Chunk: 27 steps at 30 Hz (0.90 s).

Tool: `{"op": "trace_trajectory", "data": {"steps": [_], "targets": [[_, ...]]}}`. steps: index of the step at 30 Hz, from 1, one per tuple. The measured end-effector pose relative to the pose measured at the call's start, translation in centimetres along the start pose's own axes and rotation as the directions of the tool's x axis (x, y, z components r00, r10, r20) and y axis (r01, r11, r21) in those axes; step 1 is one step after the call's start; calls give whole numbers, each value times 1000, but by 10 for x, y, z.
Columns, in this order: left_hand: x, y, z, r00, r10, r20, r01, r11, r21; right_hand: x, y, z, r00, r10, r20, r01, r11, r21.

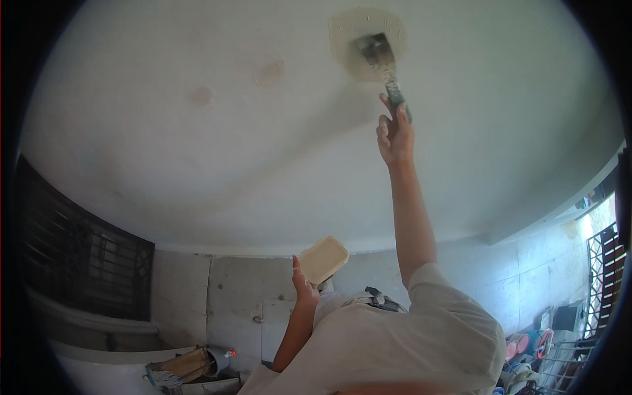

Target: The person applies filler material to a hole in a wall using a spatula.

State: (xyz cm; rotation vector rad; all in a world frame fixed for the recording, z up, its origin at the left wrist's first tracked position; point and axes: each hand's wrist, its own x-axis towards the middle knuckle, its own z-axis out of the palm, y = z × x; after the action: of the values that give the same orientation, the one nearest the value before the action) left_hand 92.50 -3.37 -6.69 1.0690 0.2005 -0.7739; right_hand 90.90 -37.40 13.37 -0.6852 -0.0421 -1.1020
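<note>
My right hand (396, 135) is raised on an outstretched arm, its fingers wrapped around the dark handle of a putty knife (388, 72). The wide blade, a little blurred, lies over a round beige patch of wet-looking filler (342, 46) on the pale plastered surface (164, 145). Whitish smears cover the knife's neck. Lower down, my left hand (304, 284) grips a shallow tan rectangular tray (324, 259) by its edge. Whitish smudges mark the fingers of that hand. I cannot make out whether the tray holds anything.
Two faint dried patches (270, 74) mark the surface left of the knife. A dark grille (82, 243) stands at the left. Below it lie a cardboard piece (187, 364) and a grey bucket (217, 360). At the lower right are a metal rack (565, 365) and pink items (520, 343).
</note>
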Motion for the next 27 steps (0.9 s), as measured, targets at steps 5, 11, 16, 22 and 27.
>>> {"op": "trace_trajectory", "data": {"steps": [5, 11, 16, 22, 27], "targets": [[-1, -5, 0, 1000, 13, -11, -14, 999, -30, -18, 10, -44, 998, 22, -60, -25, 999, -47], [-10, -11, -3, 998, -16, -65, 9, 995, -100, -114, -4, -100, 944, 184, -274, -258, 929, -265], [-10, -13, -4, 997, -41, -73, 33, 994, -108, -169, -34, -101, 938, 236, -253, -312, 892, -328], [-23, 16, 20, 995, -35, -97, 32, 999, -32, -257, -60, -56, 917, 246, -312, -388, 728, -566], [-12, 15, 23, 996, 10, -93, -3, 997, 82, -312, -55, -30, 882, 201, -426, -402, 791, -460]]}}
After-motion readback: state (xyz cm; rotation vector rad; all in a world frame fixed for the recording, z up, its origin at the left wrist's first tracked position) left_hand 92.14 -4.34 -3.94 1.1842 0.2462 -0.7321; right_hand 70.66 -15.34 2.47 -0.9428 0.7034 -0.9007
